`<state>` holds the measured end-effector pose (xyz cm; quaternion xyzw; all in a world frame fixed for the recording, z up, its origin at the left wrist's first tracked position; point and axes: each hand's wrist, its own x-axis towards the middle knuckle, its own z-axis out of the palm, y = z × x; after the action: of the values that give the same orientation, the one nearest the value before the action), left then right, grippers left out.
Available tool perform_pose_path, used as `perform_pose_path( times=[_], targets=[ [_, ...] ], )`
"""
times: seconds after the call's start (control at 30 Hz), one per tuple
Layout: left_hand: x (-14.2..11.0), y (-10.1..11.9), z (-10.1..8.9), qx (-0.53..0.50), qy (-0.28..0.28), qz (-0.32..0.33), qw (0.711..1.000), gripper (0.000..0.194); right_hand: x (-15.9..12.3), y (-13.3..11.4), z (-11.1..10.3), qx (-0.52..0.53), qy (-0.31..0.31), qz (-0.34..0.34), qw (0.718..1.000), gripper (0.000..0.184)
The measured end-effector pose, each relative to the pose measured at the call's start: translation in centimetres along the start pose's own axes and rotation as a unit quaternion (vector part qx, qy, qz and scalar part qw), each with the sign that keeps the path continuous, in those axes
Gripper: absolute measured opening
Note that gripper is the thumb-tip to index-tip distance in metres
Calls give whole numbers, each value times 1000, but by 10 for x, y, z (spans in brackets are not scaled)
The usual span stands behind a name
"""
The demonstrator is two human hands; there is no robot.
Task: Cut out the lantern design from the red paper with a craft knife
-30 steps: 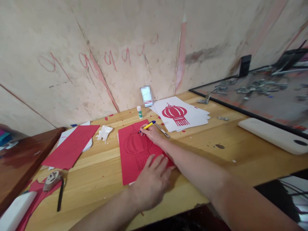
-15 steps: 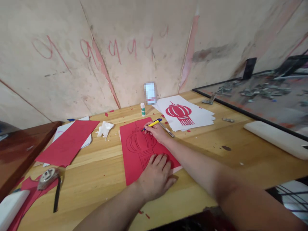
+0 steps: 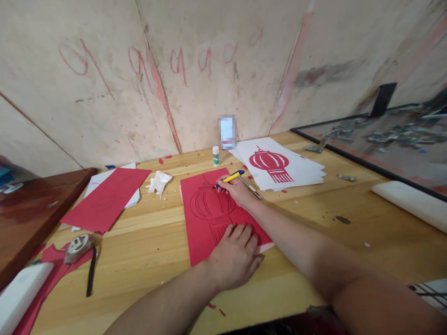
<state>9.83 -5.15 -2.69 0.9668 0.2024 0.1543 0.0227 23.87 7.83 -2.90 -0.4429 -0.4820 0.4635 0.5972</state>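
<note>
A sheet of red paper (image 3: 197,239) lies in front of me with a lantern drawn on it in dark lines. My right hand (image 3: 233,190) grips a yellow and blue pen (image 3: 233,176), its tip at the top of the lantern's body. Flat on the lower right of the sheet rests my left hand (image 3: 234,256), fingers spread, covering part of the tassel lines. Just beside my right hand, a slim grey craft knife or pen (image 3: 254,190) lies at the sheet's right edge; its kind is unclear.
White sheets bearing a red cut-paper lantern (image 3: 269,166) lie at the back right. Behind stand a glue stick (image 3: 215,157) and a blurred phone (image 3: 227,132). Leftward are crumpled tissue (image 3: 159,182), another red sheet (image 3: 111,200) and a tape measure (image 3: 79,247). A white bar (image 3: 412,202) lies right.
The whole view has shifted, so things sit farther right in it. My right hand's pen stays near the lantern's top, and my left hand stays on the sheet.
</note>
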Motion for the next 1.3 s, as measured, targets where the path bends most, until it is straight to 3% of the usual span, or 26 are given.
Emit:
perform_pose_path(
  times=[0.77,1.0,1.3],
  targets=[
    [0,0,-1,4,-11,-2,1000,42,0,0,-1,-22,-7,-2,1000,27],
    [1,1,-4,-1,-20,-1,1000,41,1,-2,-1,24,24,9,999,31],
    [2,1,-1,16,-24,5,1000,41,6,-22,-8,104,75,6,992,37]
  ],
)
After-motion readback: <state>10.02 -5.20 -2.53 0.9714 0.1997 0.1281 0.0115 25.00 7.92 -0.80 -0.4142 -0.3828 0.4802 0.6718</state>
